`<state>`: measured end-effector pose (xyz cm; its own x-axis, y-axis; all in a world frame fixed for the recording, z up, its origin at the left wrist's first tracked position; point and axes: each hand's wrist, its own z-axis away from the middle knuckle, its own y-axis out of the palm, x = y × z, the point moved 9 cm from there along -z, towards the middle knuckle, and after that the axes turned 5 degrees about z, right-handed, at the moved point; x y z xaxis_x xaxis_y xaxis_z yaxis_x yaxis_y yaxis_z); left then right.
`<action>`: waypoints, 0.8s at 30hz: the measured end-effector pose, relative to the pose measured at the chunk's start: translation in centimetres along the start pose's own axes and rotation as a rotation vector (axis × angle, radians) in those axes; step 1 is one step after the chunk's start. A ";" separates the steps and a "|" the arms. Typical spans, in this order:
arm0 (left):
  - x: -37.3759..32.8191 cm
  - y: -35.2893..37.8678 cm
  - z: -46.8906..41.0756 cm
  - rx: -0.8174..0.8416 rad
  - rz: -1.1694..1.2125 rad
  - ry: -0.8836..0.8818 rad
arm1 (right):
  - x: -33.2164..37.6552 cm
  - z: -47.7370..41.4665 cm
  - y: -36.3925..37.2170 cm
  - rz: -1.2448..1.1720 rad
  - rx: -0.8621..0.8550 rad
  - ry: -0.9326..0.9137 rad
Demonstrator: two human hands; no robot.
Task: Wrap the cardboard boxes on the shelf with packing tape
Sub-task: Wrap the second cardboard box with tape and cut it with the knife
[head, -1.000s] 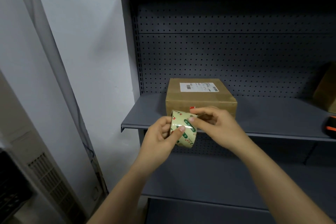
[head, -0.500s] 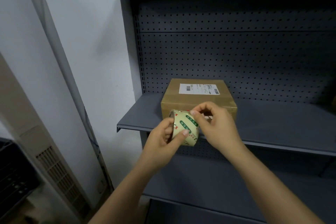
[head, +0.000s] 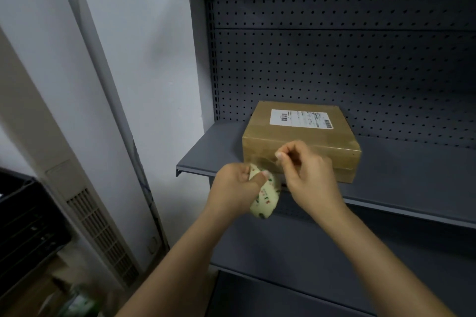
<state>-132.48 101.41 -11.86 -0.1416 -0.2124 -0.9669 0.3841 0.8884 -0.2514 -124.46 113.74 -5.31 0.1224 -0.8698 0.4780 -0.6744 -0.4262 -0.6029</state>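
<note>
Brown cardboard box is sitting on the grey metal shelf, just behind the right fingers, with a white label lying on its top face.

Packing tape roll, pale with green and red print, is resting in the left hand. The left fingers and thumb are curling round it, gripping it in front of the shelf edge.

Right hand is pinching the clear tape strip between thumb and forefinger, up and to the right of the left fingers, before the box's near face. The strip is running from the roll to the pinch — blurred.

Perforated grey panel is standing well beyond both sets of fingers.

Beige vented unit is standing far left of the left fingers.
</note>
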 end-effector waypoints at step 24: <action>2.9 -0.7 -7.3 0.373 0.467 -0.188 | 0.2 -8.3 2.3 -0.023 -0.023 0.231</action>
<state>-139.79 103.13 -14.16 0.2685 0.0660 -0.9610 0.6639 0.7101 0.2343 -132.00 114.61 -1.31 -0.0300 -0.7788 0.6265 -0.6902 -0.4372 -0.5766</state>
